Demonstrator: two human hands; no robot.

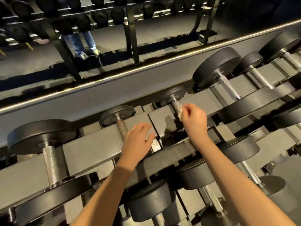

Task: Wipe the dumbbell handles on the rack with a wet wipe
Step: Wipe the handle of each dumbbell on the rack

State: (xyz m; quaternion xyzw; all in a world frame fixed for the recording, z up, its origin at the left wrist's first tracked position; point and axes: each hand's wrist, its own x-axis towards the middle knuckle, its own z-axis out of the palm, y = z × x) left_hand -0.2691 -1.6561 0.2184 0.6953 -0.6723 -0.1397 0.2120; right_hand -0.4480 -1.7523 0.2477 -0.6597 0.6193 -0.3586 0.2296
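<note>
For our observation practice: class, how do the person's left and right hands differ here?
The left hand is open, fingers straight, holding nothing; the right hand pinches a wet wipe. The left hand lies over the rack; the right hand is at a dumbbell handle. Both reach forward, bare.

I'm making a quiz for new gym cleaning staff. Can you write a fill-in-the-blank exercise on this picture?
1. The right hand pinches a white ____.
2. It holds this against the knurled ____ of a dumbbell.
3. The left hand rests on the ____, holding nothing.

Missing words: wipe; handle; rack.
</note>
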